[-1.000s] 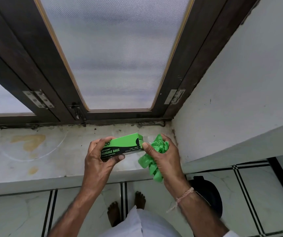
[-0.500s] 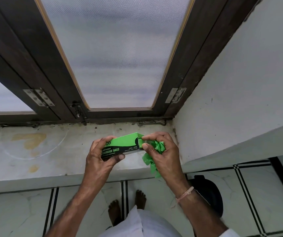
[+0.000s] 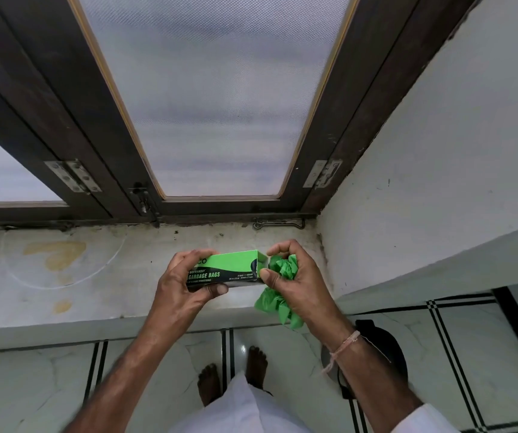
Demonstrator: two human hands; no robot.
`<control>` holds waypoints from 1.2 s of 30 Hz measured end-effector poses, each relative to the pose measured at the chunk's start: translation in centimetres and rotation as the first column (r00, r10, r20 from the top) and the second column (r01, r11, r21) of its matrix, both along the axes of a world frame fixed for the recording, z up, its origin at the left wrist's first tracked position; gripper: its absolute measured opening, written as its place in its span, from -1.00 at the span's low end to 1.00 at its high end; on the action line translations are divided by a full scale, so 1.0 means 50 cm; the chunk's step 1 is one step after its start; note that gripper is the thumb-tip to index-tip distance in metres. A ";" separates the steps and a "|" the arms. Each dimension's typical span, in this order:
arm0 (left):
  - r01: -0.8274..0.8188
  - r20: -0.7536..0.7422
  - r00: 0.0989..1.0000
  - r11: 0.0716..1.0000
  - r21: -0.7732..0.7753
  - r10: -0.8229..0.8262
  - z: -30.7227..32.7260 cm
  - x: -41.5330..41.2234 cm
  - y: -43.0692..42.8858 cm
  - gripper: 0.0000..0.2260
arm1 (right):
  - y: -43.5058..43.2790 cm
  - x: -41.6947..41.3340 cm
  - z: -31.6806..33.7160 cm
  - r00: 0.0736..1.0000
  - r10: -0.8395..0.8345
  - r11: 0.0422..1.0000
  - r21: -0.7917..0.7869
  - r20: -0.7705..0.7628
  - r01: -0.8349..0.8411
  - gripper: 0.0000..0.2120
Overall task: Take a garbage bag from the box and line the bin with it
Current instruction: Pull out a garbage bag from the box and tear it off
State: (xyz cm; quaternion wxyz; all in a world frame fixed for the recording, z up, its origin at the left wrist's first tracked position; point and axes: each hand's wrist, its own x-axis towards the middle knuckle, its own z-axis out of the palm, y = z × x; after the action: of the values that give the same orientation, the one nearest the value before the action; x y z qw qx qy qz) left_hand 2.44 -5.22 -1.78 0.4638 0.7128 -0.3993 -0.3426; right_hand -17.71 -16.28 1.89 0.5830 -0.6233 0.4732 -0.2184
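Note:
My left hand grips a green and black box marked "garbage bags", held level above a pale window ledge. My right hand is at the box's open right end and clutches a crumpled green garbage bag. Part of the bag hangs out below that palm, and its fingers cover the box's opening. A dark bin stands on the floor at the lower right, mostly hidden behind my right forearm.
Behind the ledge is a frosted window in a dark wooden frame with metal hinges. A white wall closes the right side. Below are white floor tiles with black lines and two bare feet.
My right hand has drawn in against the box's open end, bunching the green bag tighter. The left hand and the box have stayed nearly still.

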 end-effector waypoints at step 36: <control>-0.176 0.291 0.943 0.984 0.033 0.159 -0.011 -0.025 -0.008 -0.42 | 0.039 0.017 -0.050 0.974 -0.163 0.972 -0.141 0.156 0.186 -0.70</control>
State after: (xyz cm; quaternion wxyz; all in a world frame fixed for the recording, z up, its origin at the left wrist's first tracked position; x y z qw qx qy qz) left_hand 1.19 -5.63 -2.34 0.4074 0.7996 -0.3900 -0.2065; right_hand -16.84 -14.33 -0.62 0.5438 -0.6053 0.4648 -0.3491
